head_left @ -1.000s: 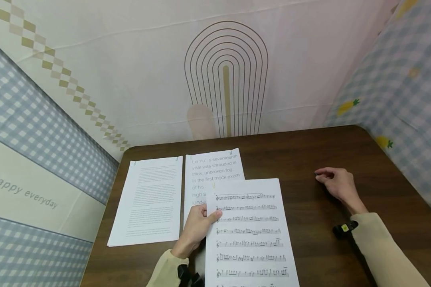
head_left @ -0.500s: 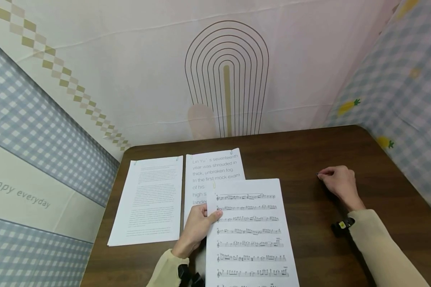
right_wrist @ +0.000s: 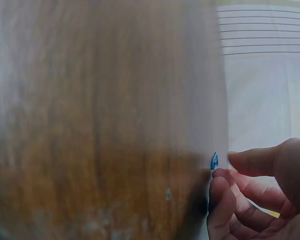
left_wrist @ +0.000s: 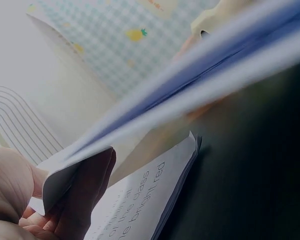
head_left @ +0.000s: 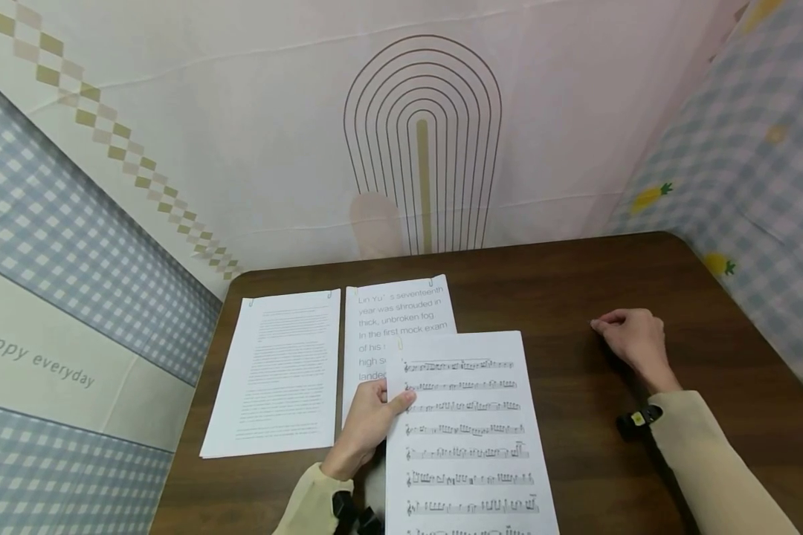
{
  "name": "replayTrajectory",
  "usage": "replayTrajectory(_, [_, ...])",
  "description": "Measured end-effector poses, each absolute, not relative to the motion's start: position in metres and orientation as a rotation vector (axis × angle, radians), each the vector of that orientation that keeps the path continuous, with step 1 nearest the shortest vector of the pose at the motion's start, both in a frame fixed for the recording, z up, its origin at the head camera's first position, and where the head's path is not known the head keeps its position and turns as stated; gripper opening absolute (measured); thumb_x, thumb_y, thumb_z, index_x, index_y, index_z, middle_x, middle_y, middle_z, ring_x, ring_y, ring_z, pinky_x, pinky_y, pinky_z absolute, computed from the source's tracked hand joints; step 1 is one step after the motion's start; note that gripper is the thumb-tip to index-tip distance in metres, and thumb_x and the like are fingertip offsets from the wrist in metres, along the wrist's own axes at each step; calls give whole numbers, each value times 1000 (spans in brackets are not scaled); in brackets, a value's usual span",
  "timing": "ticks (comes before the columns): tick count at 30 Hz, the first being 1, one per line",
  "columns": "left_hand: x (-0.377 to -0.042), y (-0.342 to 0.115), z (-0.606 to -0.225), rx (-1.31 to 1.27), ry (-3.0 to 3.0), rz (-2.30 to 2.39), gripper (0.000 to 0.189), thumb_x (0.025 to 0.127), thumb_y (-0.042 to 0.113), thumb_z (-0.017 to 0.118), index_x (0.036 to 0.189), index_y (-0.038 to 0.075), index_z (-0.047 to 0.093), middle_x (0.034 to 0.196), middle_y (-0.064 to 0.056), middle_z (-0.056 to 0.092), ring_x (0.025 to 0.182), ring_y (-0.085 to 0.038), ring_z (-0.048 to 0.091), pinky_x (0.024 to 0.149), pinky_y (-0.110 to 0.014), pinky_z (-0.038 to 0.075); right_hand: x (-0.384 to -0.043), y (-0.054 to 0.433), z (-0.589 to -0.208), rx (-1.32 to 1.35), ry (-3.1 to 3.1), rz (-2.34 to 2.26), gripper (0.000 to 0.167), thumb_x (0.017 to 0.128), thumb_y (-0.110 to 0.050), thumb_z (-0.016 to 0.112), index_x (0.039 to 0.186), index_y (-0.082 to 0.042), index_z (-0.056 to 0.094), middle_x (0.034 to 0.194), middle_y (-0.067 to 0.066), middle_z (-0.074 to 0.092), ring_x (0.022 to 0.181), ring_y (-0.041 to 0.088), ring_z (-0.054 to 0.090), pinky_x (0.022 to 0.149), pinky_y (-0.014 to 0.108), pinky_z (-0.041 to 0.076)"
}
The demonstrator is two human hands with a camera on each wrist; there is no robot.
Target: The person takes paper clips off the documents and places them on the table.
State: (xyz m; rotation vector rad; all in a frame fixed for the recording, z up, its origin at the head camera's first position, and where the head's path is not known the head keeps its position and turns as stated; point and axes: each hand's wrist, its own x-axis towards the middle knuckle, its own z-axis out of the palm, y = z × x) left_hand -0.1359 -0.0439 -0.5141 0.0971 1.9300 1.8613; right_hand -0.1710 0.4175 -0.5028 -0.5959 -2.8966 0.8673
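My left hand [head_left: 364,420] grips the left edge of a stack of sheet music [head_left: 465,431], thumb on top and fingers beneath. A yellowish paper clip [head_left: 400,344] sits at the stack's upper left corner. In the left wrist view the held sheets [left_wrist: 190,82] appear edge-on, bent near the thumb. Over the right part of the table, my right hand [head_left: 632,343] has its thumb and fingers drawn together. The right wrist view shows a small blue paper clip [right_wrist: 214,161] at those fingertips, partly hidden by them.
A stack of small-print pages [head_left: 288,371] lies at the left of the brown table [head_left: 529,297]. Beside it, large-print pages [head_left: 401,312] lie partly under the sheet music. Both stacks bear clips at their top corners. Patterned cloth [head_left: 274,148] hangs behind and at the sides.
My right hand has shifted slightly right, and the clip at its fingertips is less visible in the head view. The left hand and the sheet music stay nearly still.
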Motion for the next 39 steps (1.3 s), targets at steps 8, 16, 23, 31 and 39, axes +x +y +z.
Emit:
replayTrajectory(8, [-136, -43, -515, 80, 1909, 1877, 27, 106, 10, 69, 126, -8, 72, 110, -24, 83, 89, -31, 85, 77, -38, 69, -161, 399, -480, -564, -2804, 953, 41, 110, -33, 62, 125, 2, 77, 110, 25, 79, 92, 30, 67, 75, 38, 48])
replayTrajectory(16, [-137, -41, -515, 98, 1874, 1892, 27, 106, 10, 69, 127, -7, 72, 112, -24, 83, 90, -29, 85, 78, -39, 69, -153, 351, -439, -318, -2783, 942, 30, 109, -30, 67, 117, -5, 81, 107, 20, 80, 81, 19, 63, 66, 26, 46])
replayTrajectory(23, [-137, -39, -516, 95, 1873, 1887, 26, 105, 9, 69, 125, -7, 73, 109, -24, 83, 87, -28, 85, 76, -38, 69, -152, 297, -413, -72, -2822, 1009, 20, 106, -22, 74, 116, -8, 82, 105, 16, 81, 82, 22, 62, 66, 27, 47])
replayTrajectory(31, [-134, -37, -513, 90, 1861, 1873, 26, 104, 9, 69, 125, -7, 73, 107, -23, 83, 86, -29, 85, 75, -38, 69, -165, 230, -409, 268, -2898, 1119, 18, 99, -10, 79, 116, -6, 82, 99, 8, 80, 85, 17, 64, 76, 26, 50])
replayTrajectory(39, [-131, -33, -515, 137, 1848, 1854, 27, 104, 8, 68, 127, -5, 73, 108, -23, 83, 88, -30, 85, 75, -39, 69, -181, 189, -425, 542, -2931, 1082, 26, 96, -9, 82, 121, -5, 81, 113, 11, 82, 101, 25, 71, 89, 38, 55])
